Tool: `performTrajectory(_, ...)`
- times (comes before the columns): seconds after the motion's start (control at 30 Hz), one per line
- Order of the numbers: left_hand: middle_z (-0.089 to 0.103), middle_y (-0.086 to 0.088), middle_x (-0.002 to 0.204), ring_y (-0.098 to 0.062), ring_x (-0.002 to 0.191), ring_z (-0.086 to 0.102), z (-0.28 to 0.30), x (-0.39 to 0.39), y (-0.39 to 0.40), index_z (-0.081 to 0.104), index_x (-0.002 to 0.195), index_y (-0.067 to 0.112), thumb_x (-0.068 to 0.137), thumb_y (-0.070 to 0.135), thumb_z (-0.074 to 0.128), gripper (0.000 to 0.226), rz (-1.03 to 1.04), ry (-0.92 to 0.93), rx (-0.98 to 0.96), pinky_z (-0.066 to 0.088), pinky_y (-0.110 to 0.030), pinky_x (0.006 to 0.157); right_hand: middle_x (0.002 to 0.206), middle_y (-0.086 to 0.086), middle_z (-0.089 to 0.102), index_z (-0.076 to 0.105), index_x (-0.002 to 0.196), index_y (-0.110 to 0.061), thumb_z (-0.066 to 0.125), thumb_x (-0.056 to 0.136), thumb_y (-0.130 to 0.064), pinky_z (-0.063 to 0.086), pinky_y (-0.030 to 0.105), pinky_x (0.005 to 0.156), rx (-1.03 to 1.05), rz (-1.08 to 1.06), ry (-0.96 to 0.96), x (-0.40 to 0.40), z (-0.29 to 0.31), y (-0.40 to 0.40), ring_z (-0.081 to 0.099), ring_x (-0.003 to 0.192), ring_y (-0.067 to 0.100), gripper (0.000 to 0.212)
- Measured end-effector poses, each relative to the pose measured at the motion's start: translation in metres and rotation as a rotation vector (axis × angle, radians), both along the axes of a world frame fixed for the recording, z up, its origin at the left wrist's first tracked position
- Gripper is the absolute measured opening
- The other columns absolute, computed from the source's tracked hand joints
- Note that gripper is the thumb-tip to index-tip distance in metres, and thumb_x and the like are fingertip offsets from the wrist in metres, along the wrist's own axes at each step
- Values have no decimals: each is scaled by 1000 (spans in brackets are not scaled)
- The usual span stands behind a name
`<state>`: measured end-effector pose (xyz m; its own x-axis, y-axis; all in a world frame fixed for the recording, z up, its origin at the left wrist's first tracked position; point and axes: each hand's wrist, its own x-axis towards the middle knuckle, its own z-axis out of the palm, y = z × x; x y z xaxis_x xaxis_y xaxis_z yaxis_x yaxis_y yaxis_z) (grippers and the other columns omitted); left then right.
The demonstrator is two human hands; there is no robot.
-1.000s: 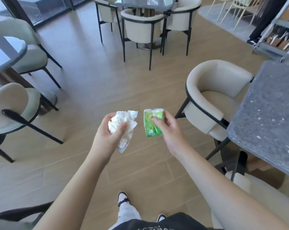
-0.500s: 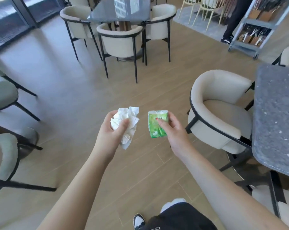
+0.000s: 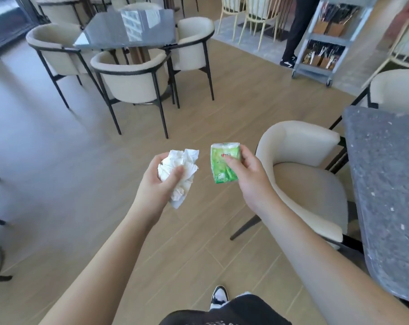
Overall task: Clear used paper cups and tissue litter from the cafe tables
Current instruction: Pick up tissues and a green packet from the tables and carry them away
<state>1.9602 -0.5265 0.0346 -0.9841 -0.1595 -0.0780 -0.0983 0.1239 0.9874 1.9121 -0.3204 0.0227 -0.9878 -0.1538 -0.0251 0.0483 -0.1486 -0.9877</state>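
- Left hand (image 3: 160, 184) had its fingers curled tight round a crumpled white tissue wad (image 3: 181, 171); thumb pressed across its front, loose paper trailing out below the palm.
- Right hand (image 3: 243, 171) pinched a small green tissue packet (image 3: 223, 166): thumb on the printed face, other fingers behind the right edge, packet roughly upright.
- The two items sat near each other but apart, both held in the air over the wooden floor (image 3: 81, 184), not on any table.
- Just right of the right forearm was a cream armchair (image 3: 299, 160), tucked against the left edge of a grey speckled table (image 3: 386, 184); the visible part of that top showed no litter.
- Further ahead, a glossy dark table (image 3: 128, 31) ringed by cream chairs; glare covered much of the top, so could not tell if anything lay on it. No paper cups in view anywhere.
- Far right stood a metal trolley (image 3: 325, 43) with cutlery holders, another person's legs (image 3: 292, 31) beside it.
- Step, as judged: carry phase, litter collected in both hands, person standing between tables.
- Next move likely calls for a bin or collection point, none visible here; both hands were full, so one would need emptying or the items combining before picking up more. Loose tissue tail could drop.
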Motion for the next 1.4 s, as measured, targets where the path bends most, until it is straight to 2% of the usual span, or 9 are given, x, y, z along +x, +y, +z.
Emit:
performTrajectory(0.27, 75, 15, 101, 0, 86, 72, -9, -105, -27, 60, 122, 39, 85, 51, 65, 39, -21, -25, 7, 52, -12, 61, 101, -12, 73, 71, 99, -38, 62, 88, -31, 53, 17, 74, -6, 25, -54, -91, -15, -28, 68, 95, 3, 16)
performTrajectory(0.4, 76, 13, 103, -1, 88, 72, -15, -159, -63, 61, 122, 38, 86, 50, 65, 38, 10, -14, 11, 50, -9, 64, 102, -10, 74, 71, 104, -32, 61, 90, -26, 52, 17, 76, -14, 23, -71, -144, -25, -65, 68, 96, 4, 18)
performTrajectory(0.6, 75, 15, 104, 1, 88, 71, -26, -242, -162, 61, 122, 37, 93, 44, 69, 31, 80, -3, 17, 49, -8, 63, 96, -15, 74, 73, 94, -41, 61, 88, -25, 53, 18, 76, -4, 80, -59, -240, -29, -167, 68, 92, 1, 21)
performTrajectory(0.7, 75, 16, 103, 1, 87, 71, -25, -279, -220, 61, 120, 38, 98, 37, 67, 22, 120, -7, 6, 49, -9, 63, 97, -14, 73, 72, 96, -39, 65, 84, -31, 52, 20, 78, 5, 117, -48, -286, -26, -229, 67, 93, 3, 16)
performTrajectory(0.83, 75, 18, 103, 1, 88, 71, -15, -329, -288, 61, 118, 42, 99, 37, 67, 20, 169, 3, -6, 49, -8, 63, 101, -13, 74, 72, 100, -39, 66, 80, -39, 53, 21, 79, 6, 169, -27, -346, -17, -296, 68, 96, 5, 21)
performTrajectory(0.97, 75, 15, 103, -1, 88, 72, -9, -377, -333, 61, 117, 42, 93, 43, 67, 25, 213, 17, 0, 49, -9, 64, 103, -12, 74, 71, 103, -38, 66, 83, -38, 53, 21, 80, -1, 222, -1, -407, -13, -342, 68, 98, 5, 21)
performTrajectory(1.17, 75, 19, 97, 3, 82, 71, -21, -465, -391, 61, 122, 33, 99, 34, 67, 24, 307, 15, 21, 49, -8, 62, 98, -14, 73, 72, 103, -34, 67, 85, -34, 54, 22, 77, -30, 296, 8, -513, -20, -409, 68, 92, 3, 19)
performTrajectory(1.3, 75, 20, 101, 3, 86, 72, -12, -526, -425, 61, 119, 41, 88, 49, 65, 33, 371, 14, 0, 48, -7, 62, 98, -12, 74, 70, 104, -30, 63, 89, -25, 55, 25, 77, -38, 347, -12, -583, -16, -451, 69, 93, 6, 17)
performTrajectory(1.4, 75, 19, 99, 4, 83, 71, -8, -564, -452, 62, 116, 44, 87, 50, 66, 30, 403, 22, -2, 48, -7, 61, 101, -9, 74, 68, 109, -24, 62, 92, -25, 55, 27, 78, -27, 393, -8, -631, -7, -481, 69, 95, 9, 18)
